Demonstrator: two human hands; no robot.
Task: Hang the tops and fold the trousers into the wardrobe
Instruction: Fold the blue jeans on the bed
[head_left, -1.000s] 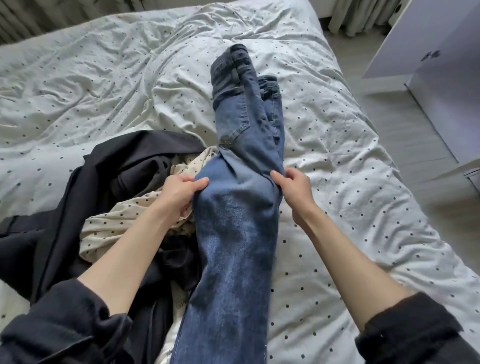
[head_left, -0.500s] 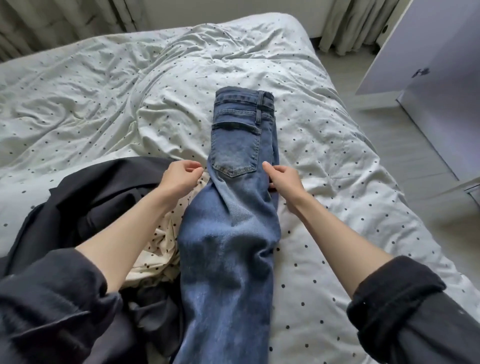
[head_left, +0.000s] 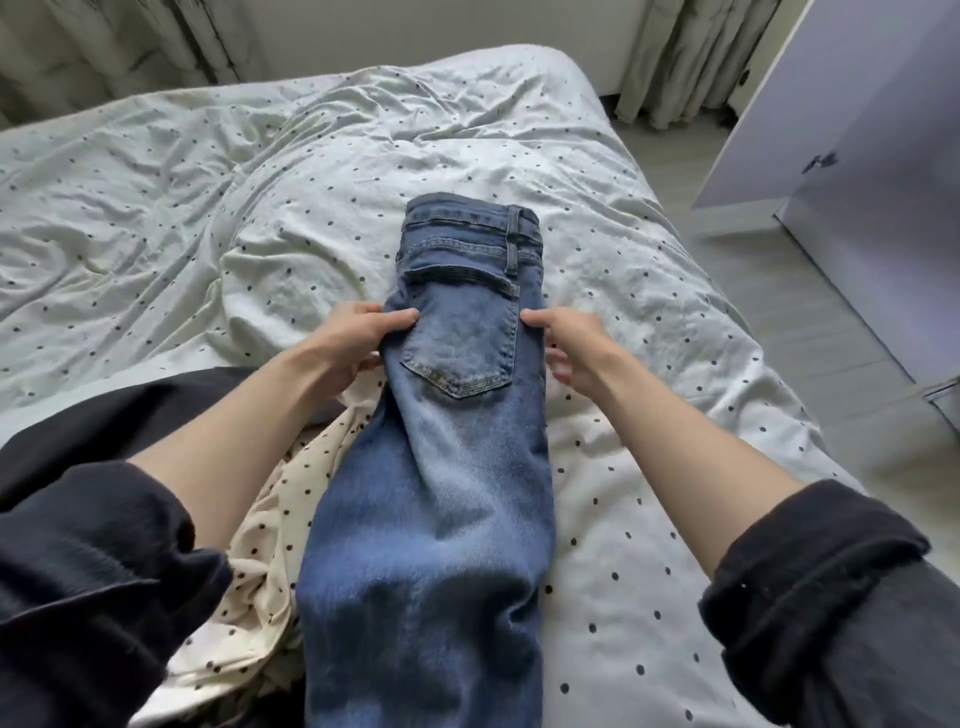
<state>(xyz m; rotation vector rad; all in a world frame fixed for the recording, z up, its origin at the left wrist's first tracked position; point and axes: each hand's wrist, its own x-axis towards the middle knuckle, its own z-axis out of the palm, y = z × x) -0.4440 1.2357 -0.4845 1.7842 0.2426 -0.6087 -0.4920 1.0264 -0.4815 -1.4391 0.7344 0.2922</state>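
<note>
The blue jeans (head_left: 441, 467) lie lengthwise at frame centre on the dotted duvet (head_left: 649, 519), waistband farthest from the person. The left hand (head_left: 358, 338) and right hand (head_left: 571, 348) pinch opposite edges beside the back pocket, probably to square the halved legs for folding.

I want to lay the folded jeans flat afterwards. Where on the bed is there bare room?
Free: the wide stretch of duvet left of the jeans, and the strip right of them out to the bed's edge. Crowded: near left, where the cream dotted top and a dark garment lie against the jeans.
</note>
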